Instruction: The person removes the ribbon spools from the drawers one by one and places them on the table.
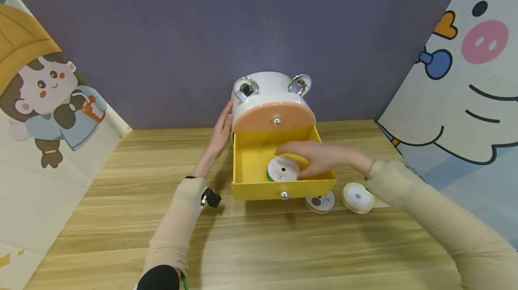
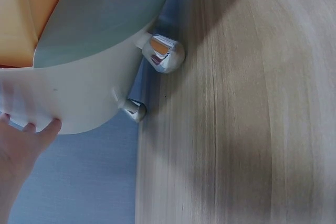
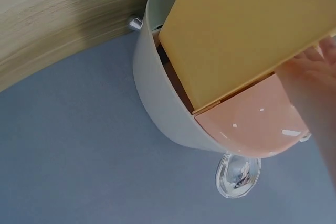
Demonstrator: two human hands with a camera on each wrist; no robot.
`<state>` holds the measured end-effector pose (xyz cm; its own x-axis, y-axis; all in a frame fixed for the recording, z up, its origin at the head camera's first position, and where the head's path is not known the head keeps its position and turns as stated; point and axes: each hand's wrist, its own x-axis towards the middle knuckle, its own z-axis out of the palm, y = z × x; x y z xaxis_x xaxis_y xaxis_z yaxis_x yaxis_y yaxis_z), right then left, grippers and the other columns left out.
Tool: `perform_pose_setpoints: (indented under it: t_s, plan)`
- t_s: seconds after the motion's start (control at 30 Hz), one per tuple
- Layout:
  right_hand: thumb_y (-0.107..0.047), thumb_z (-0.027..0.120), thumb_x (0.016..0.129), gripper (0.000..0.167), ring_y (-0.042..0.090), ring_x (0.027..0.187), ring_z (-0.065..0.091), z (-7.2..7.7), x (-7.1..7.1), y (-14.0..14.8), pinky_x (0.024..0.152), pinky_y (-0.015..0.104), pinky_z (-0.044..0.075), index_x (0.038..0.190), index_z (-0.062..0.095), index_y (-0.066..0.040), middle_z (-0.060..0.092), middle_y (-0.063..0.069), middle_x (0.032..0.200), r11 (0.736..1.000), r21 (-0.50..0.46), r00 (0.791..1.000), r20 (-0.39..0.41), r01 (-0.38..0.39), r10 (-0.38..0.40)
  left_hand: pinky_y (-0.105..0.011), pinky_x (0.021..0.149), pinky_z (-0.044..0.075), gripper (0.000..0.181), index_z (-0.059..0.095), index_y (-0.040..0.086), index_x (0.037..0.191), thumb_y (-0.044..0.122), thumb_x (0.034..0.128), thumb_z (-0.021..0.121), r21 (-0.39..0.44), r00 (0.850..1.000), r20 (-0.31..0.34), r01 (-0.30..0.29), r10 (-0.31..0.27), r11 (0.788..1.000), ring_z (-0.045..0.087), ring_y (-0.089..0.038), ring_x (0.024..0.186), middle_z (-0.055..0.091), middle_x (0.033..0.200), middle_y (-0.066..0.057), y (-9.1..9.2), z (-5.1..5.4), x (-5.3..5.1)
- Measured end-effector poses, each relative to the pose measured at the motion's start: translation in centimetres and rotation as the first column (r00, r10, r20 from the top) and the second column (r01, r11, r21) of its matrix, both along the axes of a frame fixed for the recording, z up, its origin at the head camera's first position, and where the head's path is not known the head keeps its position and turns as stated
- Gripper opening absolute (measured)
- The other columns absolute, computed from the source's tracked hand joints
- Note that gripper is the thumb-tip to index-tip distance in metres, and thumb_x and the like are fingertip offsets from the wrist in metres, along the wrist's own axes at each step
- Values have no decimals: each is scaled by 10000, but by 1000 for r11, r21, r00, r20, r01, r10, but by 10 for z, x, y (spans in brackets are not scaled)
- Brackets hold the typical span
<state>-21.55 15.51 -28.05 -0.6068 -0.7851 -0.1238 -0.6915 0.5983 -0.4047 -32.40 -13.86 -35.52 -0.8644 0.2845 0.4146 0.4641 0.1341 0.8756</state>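
White rounded cabinet (image 1: pixel 269 87): left hand (image 1: pixel 221 131) touching, fingers straight; right hand (image 1: pixel 317 156) loose beside spool (image 1: pixel 281 168).

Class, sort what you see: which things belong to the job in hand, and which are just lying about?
In the job:
white box, left hand against its side
open yellow drawer
green-edged roll, in the drawer by the right hand

Lying about:
two rolls on the table, untouched, though possibly part of the job
wall pictures, just background
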Motion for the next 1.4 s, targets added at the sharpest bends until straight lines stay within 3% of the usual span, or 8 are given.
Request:
perform_pose_setpoints:
  t_s: [0.13,0.33,0.43,0.8,1.17,1.4]
  plan:
    - [-131,794,823,758,322,1409,433,-3,-1,-5,1185,507,354,1465,415,7,467,143,1516,999,22,999,-2,-45,45,-488,1278,128,508,214,104,1589,166,1092,305,-3,1000,4,-2,2,1000,113,-297,1561,120,1680,-129,0,0,0]
    - [-224,847,783,846,310,1409,429,-12,-8,-11,1196,489,347,1469,409,3,462,143,1516,997,68,999,-18,-39,40,-467,1280,129,506,219,96,1586,150,1091,308,-18,1000,9,-21,21,1000,126,-295,1559,129,1677,-137,0,0,1]
    - [-193,845,776,846,326,1405,431,-15,-9,-12,1193,496,347,1466,406,22,460,166,1513,996,77,999,-32,-39,41,-455,1282,131,505,219,95,1586,151,1092,307,-23,1000,14,-27,27,999,130,-289,1560,134,1678,-122,0,0,1]
    - [-271,811,824,865,350,1450,377,-20,-10,-14,1213,506,309,1497,363,35,404,192,1556,993,114,1000,-12,-7,8,-484,1279,119,504,222,76,1582,146,1091,310,-18,1000,-13,-27,26,999,125,-311,1558,131,1671,-171,0,1,3]
    - [-289,822,816,828,281,1359,475,-21,-9,-17,1177,468,374,1472,405,-5,499,131,1477,992,123,999,-8,42,-41,-492,1277,128,507,210,106,1590,161,1095,305,-23,1000,3,-19,19,1000,118,-294,1562,121,1680,-133,0,1,2]
    - [-278,845,789,794,232,1250,534,-23,-11,-14,1101,443,440,1427,454,-12,571,99,1384,997,73,999,-34,39,-37,-465,1281,127,502,223,104,1587,167,1096,304,-33,999,10,-34,34,999,126,-280,1562,126,1682,-109,0,3,4]
